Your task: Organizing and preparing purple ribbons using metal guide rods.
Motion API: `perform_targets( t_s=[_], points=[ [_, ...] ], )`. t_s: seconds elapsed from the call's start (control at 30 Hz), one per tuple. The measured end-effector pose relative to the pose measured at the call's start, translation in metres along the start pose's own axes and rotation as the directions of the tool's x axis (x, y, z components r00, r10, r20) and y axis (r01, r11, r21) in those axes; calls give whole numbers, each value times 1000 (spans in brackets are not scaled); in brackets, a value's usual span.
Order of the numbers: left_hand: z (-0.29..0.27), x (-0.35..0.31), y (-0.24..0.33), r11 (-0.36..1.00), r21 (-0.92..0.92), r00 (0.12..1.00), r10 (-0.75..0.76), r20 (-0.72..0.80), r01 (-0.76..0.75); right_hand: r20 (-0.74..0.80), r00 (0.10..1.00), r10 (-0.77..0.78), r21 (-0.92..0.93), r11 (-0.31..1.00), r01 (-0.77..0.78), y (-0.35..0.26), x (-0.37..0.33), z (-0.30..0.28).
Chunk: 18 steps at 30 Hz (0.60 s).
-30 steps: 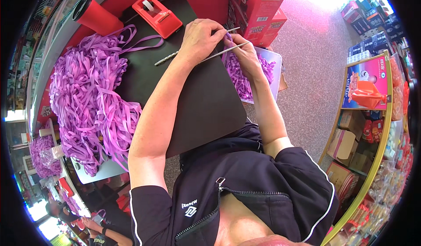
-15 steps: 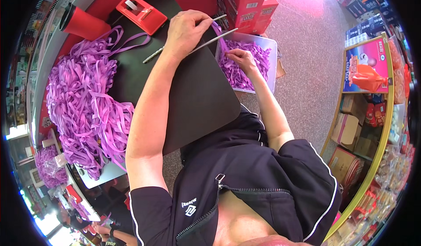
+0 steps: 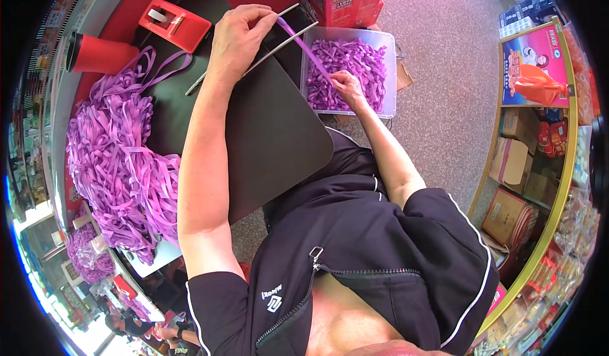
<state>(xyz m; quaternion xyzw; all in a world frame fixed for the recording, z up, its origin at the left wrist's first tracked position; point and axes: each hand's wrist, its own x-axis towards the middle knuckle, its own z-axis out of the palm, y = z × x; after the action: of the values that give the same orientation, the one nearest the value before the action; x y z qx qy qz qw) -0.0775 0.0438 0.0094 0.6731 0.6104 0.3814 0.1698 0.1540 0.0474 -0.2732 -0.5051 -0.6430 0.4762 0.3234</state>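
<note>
A purple ribbon [image 3: 306,48] runs in a straight slanted line between my two hands. My left hand [image 3: 238,39], over the dark tabletop, is closed with thumb and forefinger pinched at the ribbon's upper end. Two thin metal rods [image 3: 292,39] stick out beyond those fingers, and the ribbon passes across them; whether it loops round them I cannot tell. Lower down, the fingers of my right hand [image 3: 349,91] pinch the ribbon above a translucent plastic bin [image 3: 391,96]. Cut-looking purple ribbon pieces [image 3: 355,58] fill that bin.
A large heap of purple ribbon [image 3: 120,159] covers the left of the black tabletop [image 3: 273,140]. Behind it are a red cup [image 3: 104,55] and a red dispenser [image 3: 184,32]. Red cartons [image 3: 336,1] stand beyond the bin. Shelves [image 3: 533,159] line the right; another person's hand [image 3: 168,332] shows lower left.
My hands have moved farther apart, and the ribbon between them is now longer and straighter. The whole view has shifted, so the table and bin sit farther left.
</note>
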Motion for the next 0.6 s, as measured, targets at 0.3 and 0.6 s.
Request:
perform_targets(
  t_s=[0.3, 0.6],
  points=[
    [-2, 1, 2, 999, 35, 997, -23, 71, 20, -20, 996, -85, 274, 958, 87, -31, 1, 4],
    [0, -2, 2, 999, 9, 999, -37, 19, 37, 111, 966, 235, 911, 365, -193, -72, 26, -2]
  ],
)
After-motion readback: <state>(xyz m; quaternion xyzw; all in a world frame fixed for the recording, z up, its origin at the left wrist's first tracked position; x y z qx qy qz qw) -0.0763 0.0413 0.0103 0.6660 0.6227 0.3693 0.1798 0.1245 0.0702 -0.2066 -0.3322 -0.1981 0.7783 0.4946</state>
